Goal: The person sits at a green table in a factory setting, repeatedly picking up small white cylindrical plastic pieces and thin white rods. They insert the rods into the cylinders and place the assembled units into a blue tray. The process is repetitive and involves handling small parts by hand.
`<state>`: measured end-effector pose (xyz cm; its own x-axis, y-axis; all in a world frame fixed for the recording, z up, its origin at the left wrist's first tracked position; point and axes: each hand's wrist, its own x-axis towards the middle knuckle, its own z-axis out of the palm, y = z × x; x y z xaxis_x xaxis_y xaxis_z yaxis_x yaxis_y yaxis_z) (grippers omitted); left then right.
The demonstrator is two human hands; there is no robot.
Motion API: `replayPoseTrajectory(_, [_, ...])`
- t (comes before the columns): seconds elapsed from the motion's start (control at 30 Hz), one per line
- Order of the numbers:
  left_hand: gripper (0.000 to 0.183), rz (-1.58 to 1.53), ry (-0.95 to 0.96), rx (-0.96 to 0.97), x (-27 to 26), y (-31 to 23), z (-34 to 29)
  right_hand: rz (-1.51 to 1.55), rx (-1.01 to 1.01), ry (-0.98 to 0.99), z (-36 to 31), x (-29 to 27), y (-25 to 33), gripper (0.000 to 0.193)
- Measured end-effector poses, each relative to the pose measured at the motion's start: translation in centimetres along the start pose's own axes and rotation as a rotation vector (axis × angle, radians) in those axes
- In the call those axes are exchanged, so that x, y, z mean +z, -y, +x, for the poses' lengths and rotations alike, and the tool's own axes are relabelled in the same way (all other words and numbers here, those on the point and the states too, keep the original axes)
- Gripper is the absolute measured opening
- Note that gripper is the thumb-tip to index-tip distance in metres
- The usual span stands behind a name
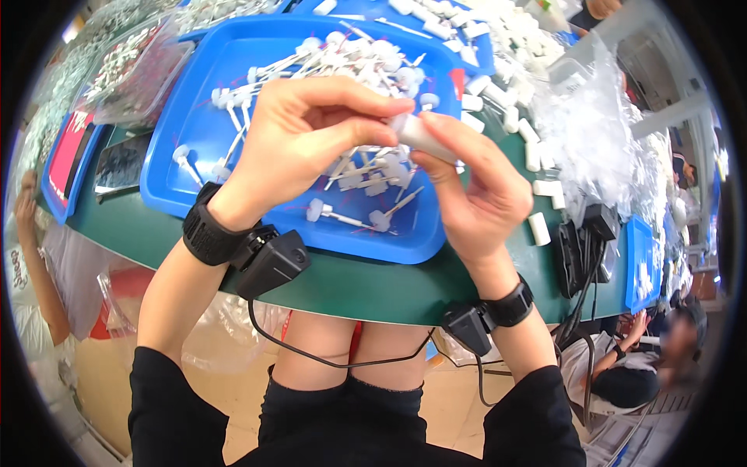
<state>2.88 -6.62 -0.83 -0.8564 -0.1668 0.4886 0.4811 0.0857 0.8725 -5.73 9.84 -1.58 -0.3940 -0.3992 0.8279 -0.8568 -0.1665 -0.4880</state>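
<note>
Above a blue tray, both my hands meet at a small white plastic cylinder. My left hand pinches its left end between thumb and forefinger. With its fingers along the body, my right hand grips the cylinder's other end. In the tray beneath lie many white stick-like parts with round translucent heads and thin reddish threads. A few of these parts lie apart near the tray's front. What sits inside the cylinder's left end is hidden by my fingertips.
White cylinders are strewn along the green table to the right, beside crumpled clear plastic bags. A clear bin of small parts and a phone-like dark slab are at left. Black cables lie at right; other people sit on both sides.
</note>
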Motion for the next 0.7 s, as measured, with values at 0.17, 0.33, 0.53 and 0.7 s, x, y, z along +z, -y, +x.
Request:
replayPoseTrajectory(0.17, [0.022, 0.152, -0.083, -0.062, 0.4, 0.4, 0.4, -0.124, -0.114, -0.058, 0.2, -0.8, -0.4, 0.026])
replayPoseTrajectory(0.33, [0.030, 0.199, -0.087, -0.115, -2.0, 2.2, -0.2, 0.036, -0.059, 0.022, 0.6, -1.1, -0.6, 0.029])
replayPoseTrajectory(0.53, [0.041, 0.188, -0.002, -0.126, -1.3, 2.8, -0.1, -0.411, -0.139, 0.043, -0.4, -1.4, -0.7, 0.030])
replayPoseTrajectory(0.7, [0.043, 0.206, 0.064, -0.142, -1.2, 1.8, -0.4, -0.392, -0.121, 0.066, -0.2, -1.8, -0.6, 0.035])
